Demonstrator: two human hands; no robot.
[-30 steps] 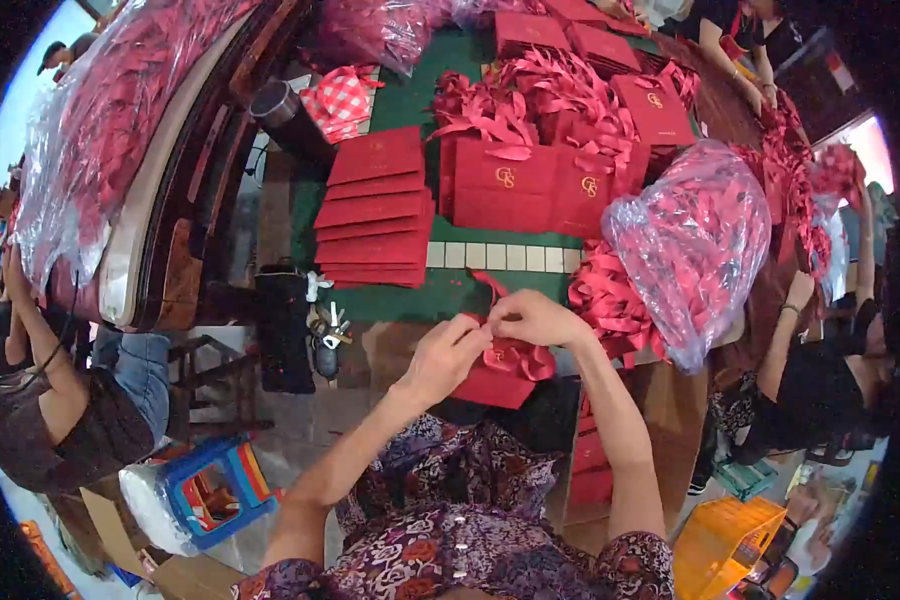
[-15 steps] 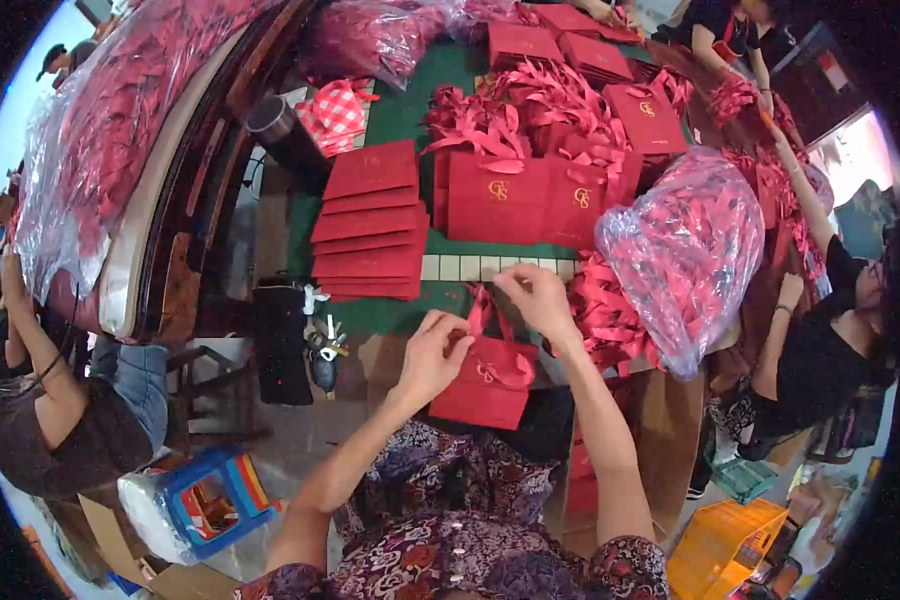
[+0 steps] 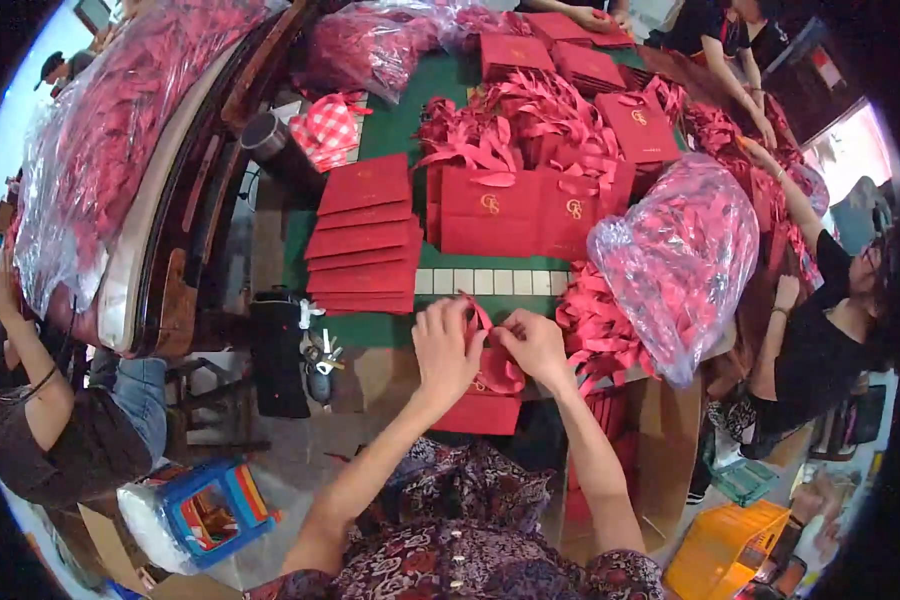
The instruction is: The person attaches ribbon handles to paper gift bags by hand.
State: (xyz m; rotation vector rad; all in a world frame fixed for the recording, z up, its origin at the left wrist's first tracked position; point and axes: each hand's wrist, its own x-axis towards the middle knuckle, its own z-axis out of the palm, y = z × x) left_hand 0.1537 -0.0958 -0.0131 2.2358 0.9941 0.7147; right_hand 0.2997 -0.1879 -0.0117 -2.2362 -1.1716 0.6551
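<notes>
At the table's near edge, a small red paper gift bag (image 3: pixel 478 413) with a gold emblem sits below my hands, its upper part partly covered by them. My left hand (image 3: pixel 446 347) is closed, fingers bent around a red ribbon (image 3: pixel 482 316) that rises from the bag's top. Opposite it, my right hand (image 3: pixel 536 347) pinches at the same ribbon with thumb and fingertips; the exact grip is partly hidden. Just beyond lies a row of white tiles (image 3: pixel 490 282). Left of that, flat red bags (image 3: pixel 365 250) lie fanned in an overlapping stack.
Upright red bags with ribbon handles (image 3: pixel 490 215) stand farther back. A clear plastic sack of red ribbons (image 3: pixel 680 260) rests at right, beside loose ribbons (image 3: pixel 605 330). A dark tumbler (image 3: pixel 275 145) and keys (image 3: pixel 322 358) are at left. Other people (image 3: pixel 840 330) work around the table.
My left hand has moved up and over the bag's top, and my right hand has come down and inward to meet it. The ribbon is now drawn between them, covering more of the bag.
</notes>
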